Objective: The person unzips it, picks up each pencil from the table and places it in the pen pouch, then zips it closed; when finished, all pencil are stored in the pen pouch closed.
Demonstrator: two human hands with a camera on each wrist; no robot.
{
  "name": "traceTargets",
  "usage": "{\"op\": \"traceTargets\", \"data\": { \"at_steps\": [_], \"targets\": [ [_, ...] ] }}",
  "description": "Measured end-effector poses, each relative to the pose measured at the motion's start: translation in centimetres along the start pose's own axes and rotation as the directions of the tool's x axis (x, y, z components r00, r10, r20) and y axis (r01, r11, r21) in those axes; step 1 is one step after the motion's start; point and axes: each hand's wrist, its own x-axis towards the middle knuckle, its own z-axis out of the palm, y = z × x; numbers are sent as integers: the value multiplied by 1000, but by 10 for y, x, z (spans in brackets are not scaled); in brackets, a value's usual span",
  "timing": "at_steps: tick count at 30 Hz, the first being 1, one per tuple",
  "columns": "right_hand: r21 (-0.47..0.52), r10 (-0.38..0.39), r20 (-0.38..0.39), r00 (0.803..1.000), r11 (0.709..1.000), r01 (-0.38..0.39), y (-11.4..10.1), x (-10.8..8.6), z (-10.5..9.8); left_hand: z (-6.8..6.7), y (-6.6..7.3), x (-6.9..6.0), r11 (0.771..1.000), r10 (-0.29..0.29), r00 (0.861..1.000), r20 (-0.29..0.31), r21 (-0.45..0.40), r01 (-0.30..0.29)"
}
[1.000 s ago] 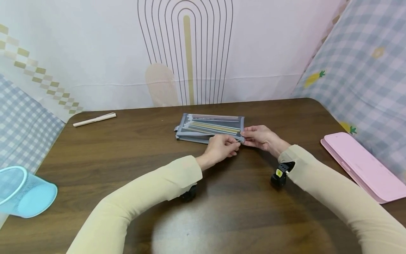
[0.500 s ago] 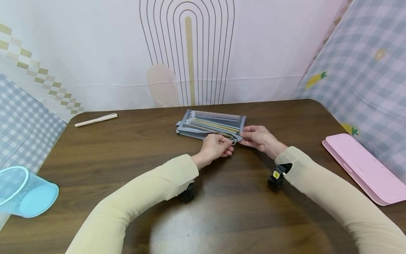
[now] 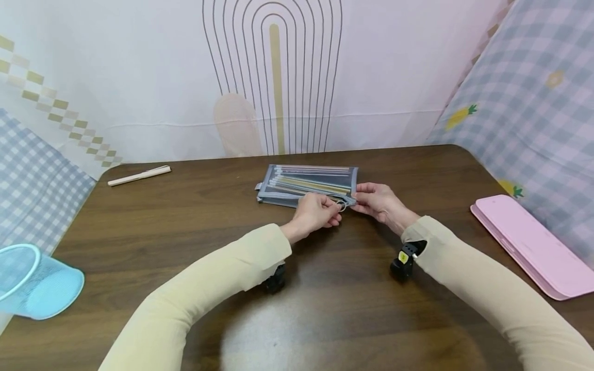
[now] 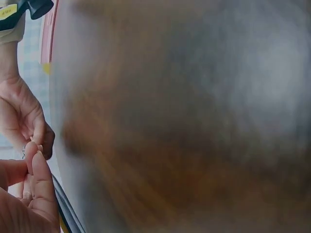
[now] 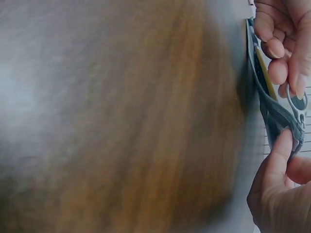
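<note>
A grey see-through zip pouch [image 3: 283, 197] lies near the back of the brown table, with several slim pencils [image 3: 308, 181] inside. My left hand [image 3: 315, 211] pinches the zip's pull ring [image 5: 289, 99] between thumb and finger at the pouch's front right. Beside it, my right hand [image 3: 382, 203] grips the pouch's right corner, thumb on top. In the right wrist view the zip edge gapes a little near the ring. The left wrist view has the fingertips of my left hand [image 4: 36, 194] close to my right hand [image 4: 22, 109]; the pouch is mostly out of sight there.
A white pen [image 3: 139, 175] lies at the back left. A light blue mesh pen holder [image 3: 58, 286] lies on its side at the left edge. On the right rests a pink flat case [image 3: 533, 242]. Patterned cloth [image 3: 394, 77] hangs behind the table.
My left hand has shifted slightly left from the corner with the pull ring, now visible in its fingers. The pouch tilted briefly and lies level again; my right hand keeps its grip.
</note>
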Motion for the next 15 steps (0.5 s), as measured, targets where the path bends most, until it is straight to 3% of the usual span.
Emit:
{"op": "traceTargets", "data": {
  "at_steps": [7,15],
  "targets": [
    [10,-7,-5,1000,1000,7,-3,1,1,-8,2,-1,1000,-8,1000,-14,-3,8],
    [22,-2,-24,1000,1000,3,-4,5,-9,-31,-11,-3,999,-52,997,-65,10,53]
  ]
}}
